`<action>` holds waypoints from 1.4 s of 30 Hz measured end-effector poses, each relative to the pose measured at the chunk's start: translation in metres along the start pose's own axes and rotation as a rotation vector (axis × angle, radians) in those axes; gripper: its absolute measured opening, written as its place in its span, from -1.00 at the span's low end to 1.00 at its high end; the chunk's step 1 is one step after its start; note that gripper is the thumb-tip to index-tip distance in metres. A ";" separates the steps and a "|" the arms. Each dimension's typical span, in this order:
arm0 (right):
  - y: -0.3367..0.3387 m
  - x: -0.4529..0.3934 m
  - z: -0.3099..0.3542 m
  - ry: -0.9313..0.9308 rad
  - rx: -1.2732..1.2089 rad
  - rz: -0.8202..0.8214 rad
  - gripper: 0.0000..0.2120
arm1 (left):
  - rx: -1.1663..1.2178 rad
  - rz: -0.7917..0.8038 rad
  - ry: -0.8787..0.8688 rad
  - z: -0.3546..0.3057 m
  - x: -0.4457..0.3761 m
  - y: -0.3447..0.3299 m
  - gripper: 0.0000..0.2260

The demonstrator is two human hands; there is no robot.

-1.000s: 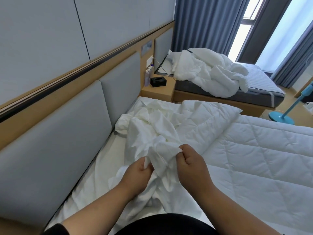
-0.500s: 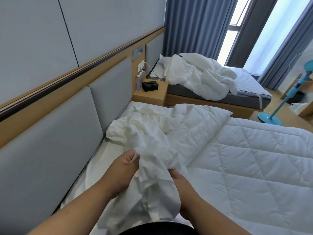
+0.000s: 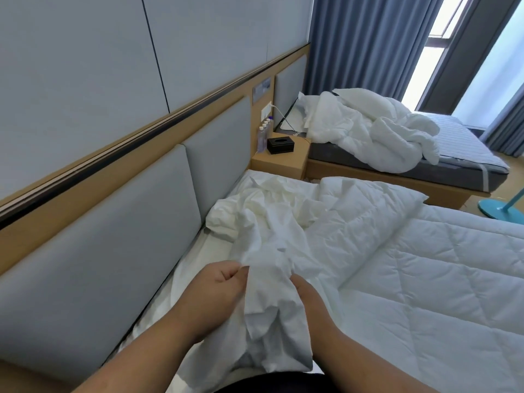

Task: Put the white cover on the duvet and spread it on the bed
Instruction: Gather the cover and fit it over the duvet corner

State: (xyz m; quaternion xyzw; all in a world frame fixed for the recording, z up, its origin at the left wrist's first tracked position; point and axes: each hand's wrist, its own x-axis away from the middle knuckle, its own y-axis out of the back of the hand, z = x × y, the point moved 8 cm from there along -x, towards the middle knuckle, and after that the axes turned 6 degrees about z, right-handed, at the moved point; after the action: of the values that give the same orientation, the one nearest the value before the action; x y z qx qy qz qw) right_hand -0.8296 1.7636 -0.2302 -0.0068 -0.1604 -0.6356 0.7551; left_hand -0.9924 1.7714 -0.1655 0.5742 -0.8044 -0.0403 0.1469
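Observation:
The white cover lies crumpled at the head of the near bed, part of it drawn toward me in a bunched strip. My left hand pinches the left edge of that strip between thumb and fingers. My right hand holds its right side, with the fingers partly hidden under the cloth. The quilted white duvet is spread over the bed to the right, its top corner folded back under the cover. A white sheet shows beside the grey padded headboard.
A wooden nightstand holds a black tissue box and several small bottles. Beyond it a second bed carries rumpled white bedding. A teal fan base stands on the floor at right. Blue curtains hang at the window.
My hands have come a little apart along the bunched cover, and more of the cloth has been pulled toward me and hangs between them. My view has tilted slightly.

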 end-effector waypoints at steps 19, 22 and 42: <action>0.025 -0.058 -0.003 0.056 0.008 -0.168 -0.77 | -0.453 0.087 0.514 0.113 0.011 -0.005 -0.68; 0.025 -0.052 0.001 0.059 -0.034 -0.126 -0.82 | -0.258 -0.060 0.248 0.092 -0.009 0.001 -0.79; 0.006 0.055 -0.032 -0.389 -0.472 0.138 -0.56 | 0.110 -0.145 0.095 0.049 -0.048 -0.001 -0.61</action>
State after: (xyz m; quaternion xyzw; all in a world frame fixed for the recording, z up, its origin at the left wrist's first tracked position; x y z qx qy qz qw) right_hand -0.8087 1.7056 -0.2453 -0.3143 -0.1491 -0.5895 0.7290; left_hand -0.9905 1.8110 -0.2217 0.6395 -0.7538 0.0206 0.1499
